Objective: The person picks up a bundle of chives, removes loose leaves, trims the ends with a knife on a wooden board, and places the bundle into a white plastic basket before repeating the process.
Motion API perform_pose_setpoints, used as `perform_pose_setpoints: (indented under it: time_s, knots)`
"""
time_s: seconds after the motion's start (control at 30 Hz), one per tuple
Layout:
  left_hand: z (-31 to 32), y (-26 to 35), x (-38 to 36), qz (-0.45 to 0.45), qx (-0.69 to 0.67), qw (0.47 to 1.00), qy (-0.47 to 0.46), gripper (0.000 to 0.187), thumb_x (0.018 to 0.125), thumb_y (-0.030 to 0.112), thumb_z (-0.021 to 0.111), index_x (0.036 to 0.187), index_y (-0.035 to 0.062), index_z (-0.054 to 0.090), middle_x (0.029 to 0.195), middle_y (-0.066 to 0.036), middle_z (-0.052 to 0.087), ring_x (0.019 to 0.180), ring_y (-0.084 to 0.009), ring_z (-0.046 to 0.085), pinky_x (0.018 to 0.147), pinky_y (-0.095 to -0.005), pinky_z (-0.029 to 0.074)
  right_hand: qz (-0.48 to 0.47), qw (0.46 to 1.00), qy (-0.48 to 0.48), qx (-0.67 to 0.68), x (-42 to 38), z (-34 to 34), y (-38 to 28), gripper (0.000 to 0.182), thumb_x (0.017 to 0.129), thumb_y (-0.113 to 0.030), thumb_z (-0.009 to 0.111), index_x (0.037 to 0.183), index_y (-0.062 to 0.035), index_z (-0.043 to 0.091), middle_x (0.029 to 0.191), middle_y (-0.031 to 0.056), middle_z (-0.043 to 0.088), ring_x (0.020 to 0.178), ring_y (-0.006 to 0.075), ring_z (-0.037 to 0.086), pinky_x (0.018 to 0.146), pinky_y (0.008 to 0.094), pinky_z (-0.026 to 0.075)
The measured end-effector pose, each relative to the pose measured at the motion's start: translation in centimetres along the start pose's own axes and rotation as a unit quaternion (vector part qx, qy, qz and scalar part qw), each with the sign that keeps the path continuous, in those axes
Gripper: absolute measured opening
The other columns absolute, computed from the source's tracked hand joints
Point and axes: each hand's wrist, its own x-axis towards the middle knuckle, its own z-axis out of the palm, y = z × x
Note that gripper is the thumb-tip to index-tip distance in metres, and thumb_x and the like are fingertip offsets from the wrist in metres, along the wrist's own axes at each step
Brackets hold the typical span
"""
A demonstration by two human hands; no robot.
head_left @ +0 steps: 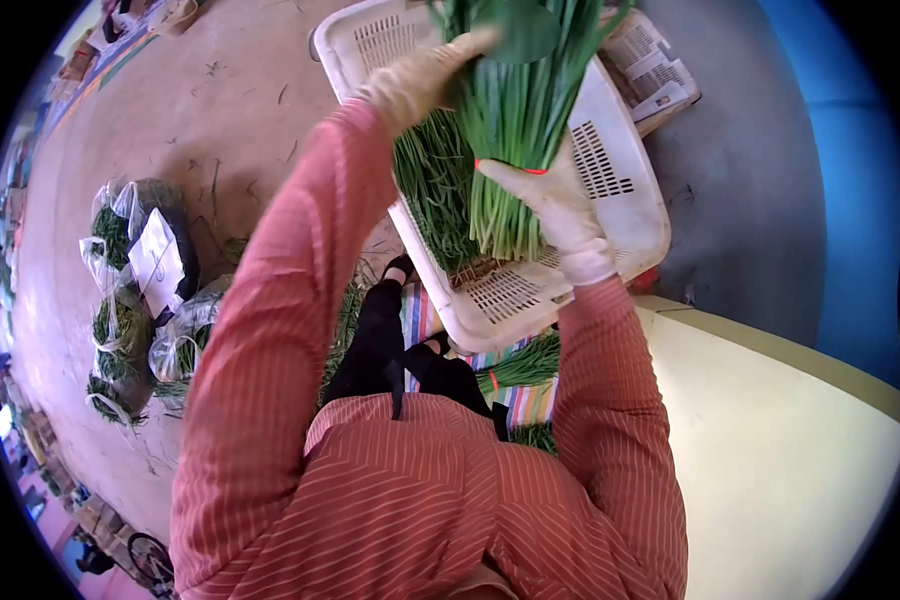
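Note:
A large bunch of long green stalks [520, 120], tied with a red band, is held over a white plastic basket [635, 190]. My right hand [560, 205], in a pale glove, grips the bunch at the band near its cut ends. Higher up, my left hand [420, 80], also gloved, is against the left side of the leafy part; its fingertips are blurred and partly hidden by the leaves. More green stalks [435, 190] lie inside the basket, left of the held bunch.
Clear bags of greens [120, 330] stand on the floor at the left, with a white paper [158, 262] on them. Another banded bunch [525, 368] lies on a striped cloth [540, 402] below the basket. A pale wall [770, 440] is at the right. A second crate [655, 75] sits behind.

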Motion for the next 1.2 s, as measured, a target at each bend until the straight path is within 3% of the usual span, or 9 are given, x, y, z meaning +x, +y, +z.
perform_pose_setpoints:
  time_s: [0.03,0.1,0.17,0.2,0.27,0.53,0.73,0.93,1.2]
  knots:
    - [-2.0,-0.2,1.3,-0.048,0.029,0.998,0.025,0.073,0.082,0.054,0.075,0.132,0.0047,0.056,0.124,-0.013,0.065,0.119,-0.0258,0.059,0.105,-0.0396,0.047,-0.02,1.0,0.003,0.019,0.9,0.6,1.7,0.091,0.074,-0.01,0.085,0.145,-0.0031,0.029,0.128,0.0087,0.056,0.117,0.0193,0.055,0.102,0.0313,0.045]
    - [-4.9,1.6,0.3,-0.117,0.476,0.869,0.066,0.071,0.086,0.058,0.067,0.132,0.0041,0.057,0.121,-0.013,0.067,0.103,-0.0236,0.068,0.093,-0.0386,0.051,0.029,0.993,-0.003,0.116,1.7,1.9,6.1,0.1,0.071,-0.008,0.086,0.15,-0.0085,0.025,0.13,0.0079,0.055,0.12,0.0189,0.052,0.102,0.0315,0.044]
    - [-7.0,0.5,0.4,-0.123,0.768,0.628,-0.026,0.061,0.088,0.054,0.066,0.121,0.0026,0.065,0.113,-0.017,0.07,0.098,-0.0267,0.07,0.088,-0.0388,0.053,0.131,0.988,-0.028,0.078,1.4,2.6,11.7,0.12,0.063,-0.013,0.09,0.156,-0.0062,0.015,0.139,0.014,0.052,0.126,0.0227,0.051,0.108,0.0313,0.039]
    - [-7.3,-1.1,-0.1,-0.117,0.737,0.662,0.063,0.052,0.088,0.05,0.066,0.11,0.0033,0.071,0.102,-0.018,0.072,0.097,-0.03,0.07,0.083,-0.0399,0.054,0.156,0.987,-0.031,0.023,0.7,3.2,14.7,0.127,0.06,-0.015,0.092,0.157,-0.0054,0.011,0.142,0.0166,0.051,0.128,0.0241,0.05,0.11,0.0311,0.037]
    - [-5.3,-1.9,0.9,-0.179,0.811,0.557,0.012,0.046,0.087,0.044,0.069,0.107,0.0031,0.071,0.099,-0.016,0.072,0.095,-0.0306,0.071,0.081,-0.0401,0.056,0.253,0.96,-0.113,-0.037,-0.7,3.6,21.3,0.133,0.057,-0.022,0.093,0.157,-0.0033,0.008,0.145,0.021,0.047,0.133,0.0282,0.048,0.113,0.0312,0.033]
    - [-3.3,-13.9,5.7,-0.102,0.802,0.469,-0.356,0.036,0.082,0.033,0.074,0.107,0.0068,0.07,0.104,-0.011,0.072,0.098,-0.0289,0.07,0.082,-0.0376,0.056,0.376,0.88,-0.115,-0.267,-2.8,4.1,27.0,0.125,0.058,-0.031,0.09,0.157,-0.0186,0.016,0.136,0.0241,0.05,0.129,0.0379,0.049,0.109,0.0407,0.04]
    - [-4.8,-20.7,8.1,-0.075,0.791,0.433,-0.424,0.053,0.066,0.016,0.087,0.113,0.0078,0.063,0.109,-0.012,0.068,0.104,-0.0293,0.068,0.086,-0.0364,0.055,0.405,0.851,-0.059,-0.329,-3.6,6.0,27.0,0.113,0.059,-0.036,0.09,0.152,-0.0201,0.028,0.125,0.0194,0.054,0.115,0.0361,0.058,0.097,0.046,0.048]
    - [-5.7,-22.7,9.0,-0.059,0.815,0.359,-0.452,0.064,0.061,0.022,0.091,0.112,0.008,0.056,0.108,-0.012,0.063,0.102,-0.0294,0.067,0.084,-0.0383,0.055,0.411,0.843,-0.002,-0.347,-3.3,6.7,27.1,0.1,0.061,-0.033,0.09,0.146,-0.0209,0.039,0.118,0.0141,0.057,0.108,0.0295,0.062,0.089,0.0436,0.05]
    - [-6.3,-24.1,9.5,-0.047,0.815,0.377,-0.437,0.072,0.054,0.022,0.092,0.113,0.0065,0.052,0.11,-0.014,0.06,0.104,-0.0342,0.063,0.086,-0.0419,0.053,0.429,0.872,0.019,-0.233,-4.2,5.8,29.0,0.094,0.055,-0.031,0.093,0.138,-0.015,0.051,0.12,0.0154,0.06,0.113,0.0316,0.061,0.092,0.0404,0.05]
